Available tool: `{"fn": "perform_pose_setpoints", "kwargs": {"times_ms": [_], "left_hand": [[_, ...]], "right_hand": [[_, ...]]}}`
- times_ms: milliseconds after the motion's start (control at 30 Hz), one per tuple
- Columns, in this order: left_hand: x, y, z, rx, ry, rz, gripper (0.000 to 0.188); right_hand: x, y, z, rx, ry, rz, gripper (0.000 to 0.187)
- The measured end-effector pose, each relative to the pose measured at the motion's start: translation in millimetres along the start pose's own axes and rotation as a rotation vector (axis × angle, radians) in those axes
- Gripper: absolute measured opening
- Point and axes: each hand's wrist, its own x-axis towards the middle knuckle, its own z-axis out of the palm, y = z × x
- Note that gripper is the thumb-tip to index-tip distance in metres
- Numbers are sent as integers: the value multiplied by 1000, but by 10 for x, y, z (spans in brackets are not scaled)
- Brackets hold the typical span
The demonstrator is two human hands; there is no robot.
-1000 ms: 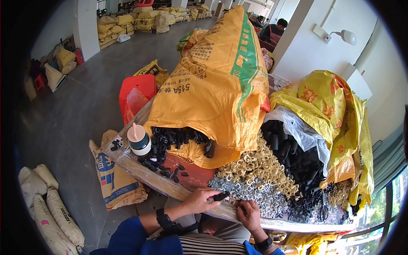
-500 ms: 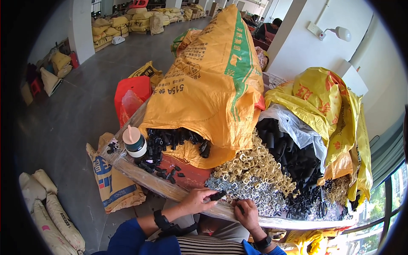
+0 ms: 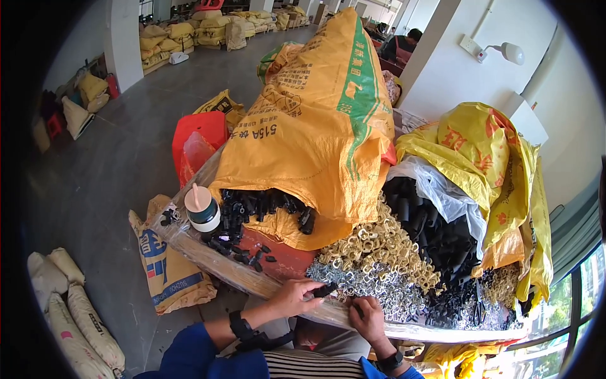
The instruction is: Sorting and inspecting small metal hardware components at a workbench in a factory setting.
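At the table's near edge, my left hand [image 3: 295, 299] pinches a short black plastic fitting [image 3: 325, 290] between thumb and fingers. Close by on the right, my right hand [image 3: 368, 317] is closed, its fingers curled; a dark bit shows between thumb and forefinger, too hidden to name. Just beyond both hands lies a heap of small silver metal clips [image 3: 379, 285]. Brass-coloured clamp rings [image 3: 372, 243] are piled behind it. Black tubular sleeves [image 3: 429, 218] spill out at the right. Loose black fittings [image 3: 252, 258] lie to the left on the red tabletop [image 3: 284, 256].
A large orange woven sack [image 3: 309, 145] lies across the table, its mouth spilling black parts. A lidded cup [image 3: 202, 210] stands at the left edge, beside a red plastic container [image 3: 201, 136]. Yellow sacks [image 3: 473, 145] sit at right. Pale sacks [image 3: 79, 316] lie on the floor.
The whole view has shifted very slightly. Both hands keep their places and grips, with the black fitting still in my left fingers.
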Motion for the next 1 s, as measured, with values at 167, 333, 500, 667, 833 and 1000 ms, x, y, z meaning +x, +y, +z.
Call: {"fn": "perform_pose_setpoints", "kwargs": {"times_ms": [167, 333, 500, 667, 833, 1000], "left_hand": [[20, -11, 3, -19, 0, 4, 36], [29, 73, -47, 33, -2, 26, 36], [-57, 65, -10, 7, 8, 21, 35], [-39, 104, -21, 23, 27, 58, 34], [19, 17, -27, -14, 42, 20, 34], [114, -63, 1, -293, 28, -81, 30]], "right_hand": [[10, 16, 0, -1, 5, -2, 12], [33, 42, 8, -17, 23, -30, 13], [-30, -33, -11, -9, 21, -25, 12], [-51, -67, -47, 0, -20, 21, 13], [25, -41, -69, 27, -9, 24, 14], [58, 95, -43, 85, 40, 56, 13]]}}
